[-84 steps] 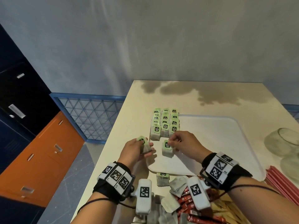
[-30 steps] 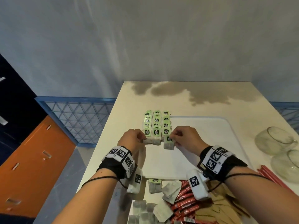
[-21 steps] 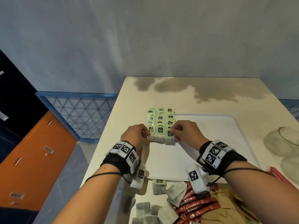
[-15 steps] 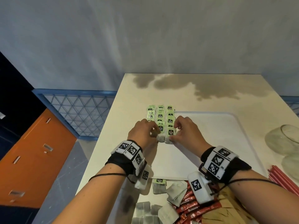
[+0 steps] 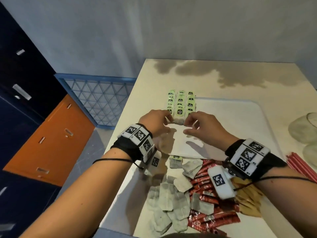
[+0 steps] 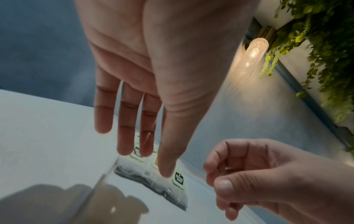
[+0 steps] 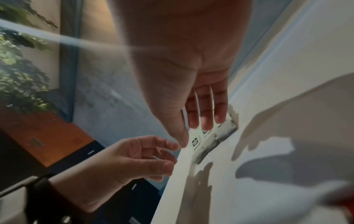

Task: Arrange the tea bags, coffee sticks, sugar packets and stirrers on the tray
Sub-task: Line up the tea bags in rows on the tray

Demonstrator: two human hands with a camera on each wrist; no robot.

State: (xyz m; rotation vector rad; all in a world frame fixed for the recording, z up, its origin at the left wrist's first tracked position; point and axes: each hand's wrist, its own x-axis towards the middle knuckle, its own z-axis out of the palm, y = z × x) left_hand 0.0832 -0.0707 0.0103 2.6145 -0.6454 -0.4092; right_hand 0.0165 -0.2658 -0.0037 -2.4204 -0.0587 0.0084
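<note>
Hands over tray [image 5: 240, 117] corner: left hand [image 5: 155, 121] fingers straight, right hand [image 5: 200, 125] loosely curled (both empty), at near end of tea bags [image 5: 180, 107] rowed on tray's left edge.

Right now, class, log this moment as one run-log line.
left hand: open, empty | right hand: open, empty | green-tagged tea bags: three columns, white plastic tray's far-left corner | loose tea bags: off tray

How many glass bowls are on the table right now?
2. Both sit at the table's right edge: one bowl beside the tray, the other bowl nearer the person, both cut off by the frame.
</note>
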